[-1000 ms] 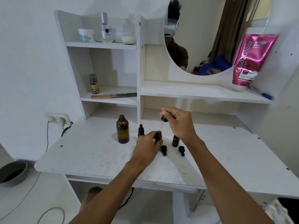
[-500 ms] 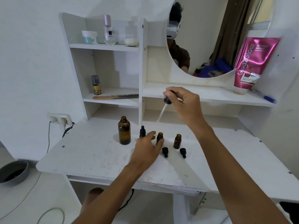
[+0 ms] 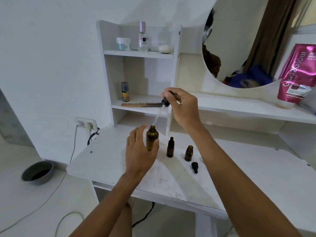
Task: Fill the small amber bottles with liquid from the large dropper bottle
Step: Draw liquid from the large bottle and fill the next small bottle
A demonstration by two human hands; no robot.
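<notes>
On the white table (image 3: 106, 161) the large amber bottle (image 3: 152, 136) is held upright by the left hand (image 3: 138, 156), whose grip is curled round its lower body. The dropper (image 3: 165, 102) is pinched at the bulb in the right hand (image 3: 183, 106) grip, its glass tip at that bottle's mouth. A capped small bottle (image 3: 170, 148) and an open small bottle (image 3: 189, 153) are stood to the right, a loose dropper cap (image 3: 194, 167) near the latter.
</notes>
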